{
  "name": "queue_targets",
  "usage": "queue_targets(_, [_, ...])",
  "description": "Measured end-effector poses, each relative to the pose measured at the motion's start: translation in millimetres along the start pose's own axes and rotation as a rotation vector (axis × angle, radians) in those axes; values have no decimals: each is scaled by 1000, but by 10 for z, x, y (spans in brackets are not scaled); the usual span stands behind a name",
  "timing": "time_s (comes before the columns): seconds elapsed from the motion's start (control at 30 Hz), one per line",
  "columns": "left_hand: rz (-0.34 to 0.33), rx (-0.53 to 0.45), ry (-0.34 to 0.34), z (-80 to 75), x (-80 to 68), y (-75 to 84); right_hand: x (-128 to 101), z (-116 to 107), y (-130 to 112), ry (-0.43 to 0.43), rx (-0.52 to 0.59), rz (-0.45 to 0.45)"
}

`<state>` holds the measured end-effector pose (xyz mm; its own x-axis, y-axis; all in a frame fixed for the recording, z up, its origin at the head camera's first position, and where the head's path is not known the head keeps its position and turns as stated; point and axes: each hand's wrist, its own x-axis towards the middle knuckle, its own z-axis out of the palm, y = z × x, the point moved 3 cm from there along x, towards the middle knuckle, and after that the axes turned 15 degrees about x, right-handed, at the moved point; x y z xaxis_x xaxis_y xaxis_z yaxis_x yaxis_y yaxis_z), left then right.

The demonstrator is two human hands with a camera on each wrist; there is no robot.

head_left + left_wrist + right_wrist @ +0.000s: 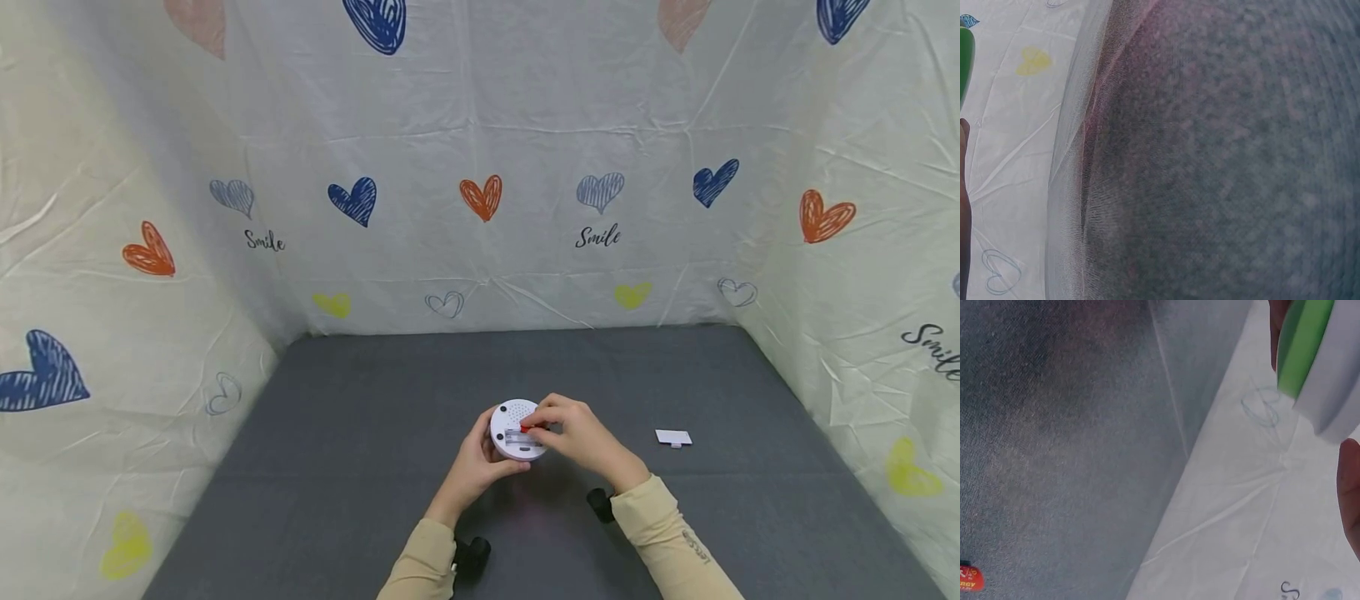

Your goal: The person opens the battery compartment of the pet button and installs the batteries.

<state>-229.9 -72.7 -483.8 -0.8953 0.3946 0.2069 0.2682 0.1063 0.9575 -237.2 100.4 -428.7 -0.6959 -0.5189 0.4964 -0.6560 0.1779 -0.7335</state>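
Left hand gripping round white device from below, above grey table. Right hand pinching red-tipped battery at device's open compartment. Small white cover lying well apart, rightward.

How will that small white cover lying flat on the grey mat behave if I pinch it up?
The white cover looks thin and flat, so probably light and fairly stiff. Lying flush on the grey mat, its edge may be hard to catch. It will likely slide rather than roll, and its small tab could snap.

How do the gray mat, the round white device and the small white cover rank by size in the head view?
1. gray mat
2. round white device
3. small white cover, lying farther right, apart from both hands.
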Motion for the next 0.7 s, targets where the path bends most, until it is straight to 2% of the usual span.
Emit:
queue_targets(0.27, [10, 10, -14, 2, 4, -10, 37, 84, -34, -41, -74, -25])
queue_targets(0.47, [13, -7, -7, -2, 28, -177, 47, 133, -32, -69, -186, -18])
queue_targets(0.7, [40, -2, 10, -5, 31, -235, 50, 153, -27, -66, -193, -11])
